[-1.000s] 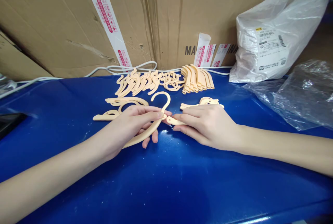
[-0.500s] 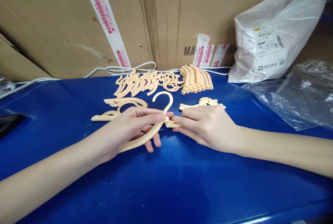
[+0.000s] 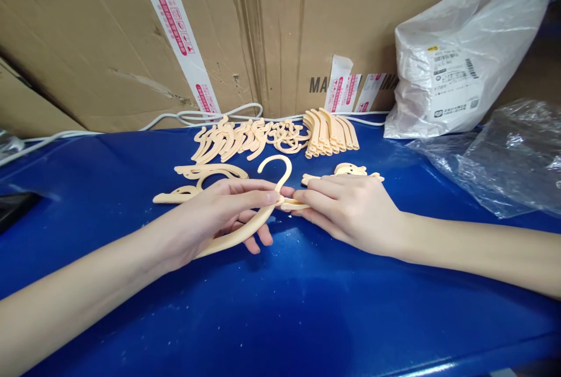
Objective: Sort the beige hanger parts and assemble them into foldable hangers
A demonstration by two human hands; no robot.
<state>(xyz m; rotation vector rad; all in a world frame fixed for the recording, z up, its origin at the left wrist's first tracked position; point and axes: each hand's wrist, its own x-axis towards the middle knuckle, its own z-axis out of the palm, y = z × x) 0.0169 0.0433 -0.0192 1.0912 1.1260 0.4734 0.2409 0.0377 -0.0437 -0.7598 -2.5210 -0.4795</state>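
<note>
A cream plastic hanger (image 3: 245, 232) with a curved hook is between my hands. My left hand (image 3: 228, 207) pinches it at the joint below the hook, its lower fingers behind the curved arm. My right hand (image 3: 350, 207) is closed on a short hanger arm piece (image 3: 294, 204) that meets the same joint; most of this piece is hidden under the fingers. Behind my left hand lie folded hanger parts (image 3: 210, 172). Just beyond my right hand more cream hanger pieces (image 3: 349, 170) lie on the table, partly covered by it.
Along the back of the blue table (image 3: 280, 312) lie loose hanger arms (image 3: 228, 140), hooks (image 3: 289, 136) and a row of curved arms (image 3: 331, 132). A white cable (image 3: 175, 117) runs before a cardboard box (image 3: 280, 32). A white bag (image 3: 456, 73) and clear plastic (image 3: 517, 161) stand right. A dark object (image 3: 17, 210) lies left.
My right hand has shifted very slightly right, and a bit more of the arm piece shows between the hands. My left hand keeps the same hold on the hanger.
</note>
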